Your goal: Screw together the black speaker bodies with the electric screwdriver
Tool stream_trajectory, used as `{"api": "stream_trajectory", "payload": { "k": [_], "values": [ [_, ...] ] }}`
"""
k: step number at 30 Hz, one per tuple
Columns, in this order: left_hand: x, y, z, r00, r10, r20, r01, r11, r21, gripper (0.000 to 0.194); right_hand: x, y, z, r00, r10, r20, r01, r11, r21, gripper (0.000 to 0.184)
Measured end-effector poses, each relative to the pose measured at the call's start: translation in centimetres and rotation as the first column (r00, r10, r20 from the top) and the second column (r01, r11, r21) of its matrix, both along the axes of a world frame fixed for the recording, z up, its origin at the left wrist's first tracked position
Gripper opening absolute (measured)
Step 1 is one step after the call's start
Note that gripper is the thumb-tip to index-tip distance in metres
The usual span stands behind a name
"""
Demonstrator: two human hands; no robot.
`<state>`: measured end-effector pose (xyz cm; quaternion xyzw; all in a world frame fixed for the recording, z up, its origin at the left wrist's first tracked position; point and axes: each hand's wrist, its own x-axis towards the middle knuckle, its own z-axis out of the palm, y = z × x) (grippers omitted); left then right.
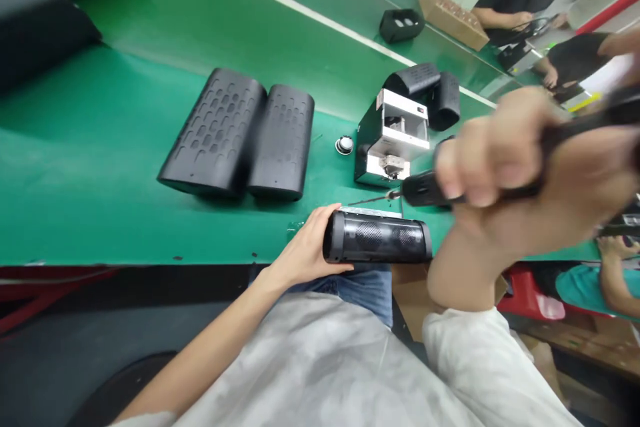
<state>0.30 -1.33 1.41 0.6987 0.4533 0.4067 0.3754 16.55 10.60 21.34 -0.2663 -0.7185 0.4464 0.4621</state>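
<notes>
My left hand (313, 243) grips the left end of a black speaker housing (380, 239) with round perforated grilles, which lies on its side at the table's front edge. Closed around a black electric screwdriver (425, 188) is my right hand (500, 153), somewhat blurred and raised above the right side. The screwdriver's thin bit points left, over the far edge of the housing, and looks apart from it. Beyond the housing stands a screw feeder (395, 137) with a white and black body. A small round silver-and-white part (344, 144) lies left of the feeder.
Two black textured shells (215, 133) stand left of centre on the green table (125, 213). More black shells (445, 100) sit behind the feeder. Large dark objects (40, 20) fill the far left. Across the bench, people work near a cardboard box (453, 17); another person's arm (615, 273) is at right.
</notes>
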Motion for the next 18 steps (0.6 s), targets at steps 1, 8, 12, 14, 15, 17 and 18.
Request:
{"api": "stream_trajectory", "payload": {
  "k": [1, 8, 12, 14, 15, 17, 18],
  "values": [
    [0.0, -0.1, -0.1, 1.0, 0.006, -0.01, -0.006, 1.0, -0.009, 0.128, 0.6, 0.2, 0.4, 1.0, -0.011, 0.006, 0.011, 1.0, 0.004, 0.067],
    [-0.4, -0.3, -0.1, 0.998, 0.014, -0.067, -0.016, 1.0, -0.025, 0.126, 5.2, 4.7, 2.3, 0.993, -0.113, -0.035, 0.115, 0.989, 0.091, 0.065],
    [-0.6, -0.4, 0.0, 0.996, 0.031, -0.084, -0.035, 0.998, -0.051, 0.126, 5.6, 8.0, 1.3, 0.888, -0.31, -0.34, 0.404, 0.88, 0.252, 0.051],
    [-0.6, -0.4, 0.0, 0.995, 0.035, -0.092, -0.04, 0.998, -0.052, 0.125, 5.1, 9.1, 0.6, 0.847, -0.366, -0.385, 0.48, 0.838, 0.258, 0.054],
    [-0.6, -0.4, 0.1, 0.995, 0.034, -0.096, -0.04, 0.998, -0.054, 0.125, 4.8, 9.5, 0.3, 0.847, -0.387, -0.365, 0.489, 0.836, 0.249, 0.057],
    [-0.7, -0.4, 0.2, 0.994, 0.033, -0.104, -0.04, 0.997, -0.066, 0.124, 4.6, 10.1, 0.0, 0.843, -0.425, -0.329, 0.508, 0.83, 0.229, 0.061],
    [-0.7, -0.4, 0.3, 0.994, 0.033, -0.106, -0.041, 0.996, -0.075, 0.124, 4.6, 10.4, -0.1, 0.845, -0.436, -0.31, 0.51, 0.832, 0.219, 0.062]
  ]
}}
